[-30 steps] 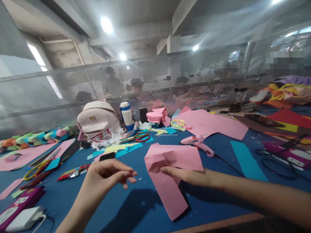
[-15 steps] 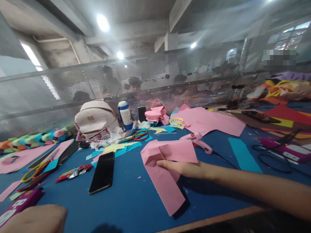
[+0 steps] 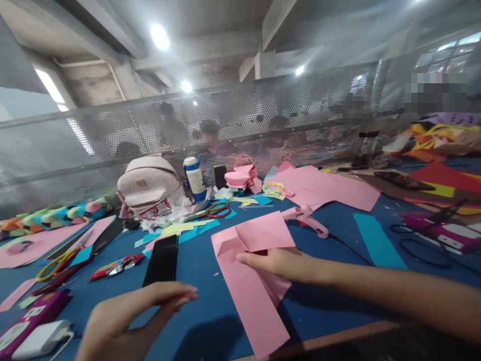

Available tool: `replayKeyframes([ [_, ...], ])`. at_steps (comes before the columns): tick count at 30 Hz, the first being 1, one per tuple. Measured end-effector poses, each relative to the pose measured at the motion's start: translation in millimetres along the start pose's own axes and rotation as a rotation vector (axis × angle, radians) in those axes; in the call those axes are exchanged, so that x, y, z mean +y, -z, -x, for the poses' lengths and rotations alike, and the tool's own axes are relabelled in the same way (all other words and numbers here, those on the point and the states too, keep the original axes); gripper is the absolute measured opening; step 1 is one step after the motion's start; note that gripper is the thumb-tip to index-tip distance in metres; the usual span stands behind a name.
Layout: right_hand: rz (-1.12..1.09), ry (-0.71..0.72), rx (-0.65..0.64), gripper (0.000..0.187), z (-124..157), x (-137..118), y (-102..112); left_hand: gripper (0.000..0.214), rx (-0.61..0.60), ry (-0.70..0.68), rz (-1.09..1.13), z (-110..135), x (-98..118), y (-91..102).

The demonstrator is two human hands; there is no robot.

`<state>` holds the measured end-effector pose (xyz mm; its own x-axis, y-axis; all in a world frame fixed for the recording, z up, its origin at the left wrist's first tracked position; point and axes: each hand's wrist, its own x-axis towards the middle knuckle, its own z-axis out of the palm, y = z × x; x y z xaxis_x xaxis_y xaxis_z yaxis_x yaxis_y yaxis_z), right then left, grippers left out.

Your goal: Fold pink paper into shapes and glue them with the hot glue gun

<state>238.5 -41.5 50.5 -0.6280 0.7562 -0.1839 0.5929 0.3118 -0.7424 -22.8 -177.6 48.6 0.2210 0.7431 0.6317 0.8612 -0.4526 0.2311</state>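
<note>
My right hand [image 3: 289,263] grips a folded sheet of pink paper [image 3: 251,281], thumb on top and the other fingers hidden beneath. One flap reaches toward the back right, and a long strip hangs toward the table's front edge. My left hand [image 3: 131,316] is raised left of the paper and apart from it. Its fingers are loosely bent, with nothing visible in them. Behind that hand lies a black phone [image 3: 161,260], partly covered by it. A pink glue gun [image 3: 306,218] rests just beyond the paper's upper flap.
Scissors with yellow handles [image 3: 56,263] and a red snack wrapper [image 3: 116,266] lie left. A purple power strip [image 3: 32,323] holds a white charger [image 3: 45,338]. Behind are a backpack [image 3: 150,185], a bottle [image 3: 194,178] and pink sheets [image 3: 326,185]. A blue strip [image 3: 378,240] lies right.
My left hand has come up and rightward from the lower left corner, uncovering the charger. The pink paper has tilted and shifted slightly left and nearer, still in my right hand.
</note>
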Motion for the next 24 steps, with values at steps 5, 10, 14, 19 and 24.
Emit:
replayKeyframes([
  [5, -0.024, 0.083, 0.083, 0.059, -2, -5, -11, 0.018, -0.024, -0.166, 0.009, -24, 24, -43.3],
  [10, -0.163, -0.027, 0.038, 0.053, -5, -8, -16, 0.011, 0.083, -0.22, -0.16, -27, 24, -59.8],
  [14, -0.634, -0.075, 0.002, 0.04, -11, -6, -24, 0.019, 0.137, -0.368, -0.246, -25, 23, -54.7],
  [19, -0.868, -0.109, 0.003, 0.03, -14, -9, -28, 0.022, 0.158, -0.409, -0.309, -20, 26, -50.6],
  [24, -0.954, -0.128, -0.029, 0.03, -10, -12, -25, 0.02, 0.267, -0.577, -0.416, -25, 25, -51.0],
])
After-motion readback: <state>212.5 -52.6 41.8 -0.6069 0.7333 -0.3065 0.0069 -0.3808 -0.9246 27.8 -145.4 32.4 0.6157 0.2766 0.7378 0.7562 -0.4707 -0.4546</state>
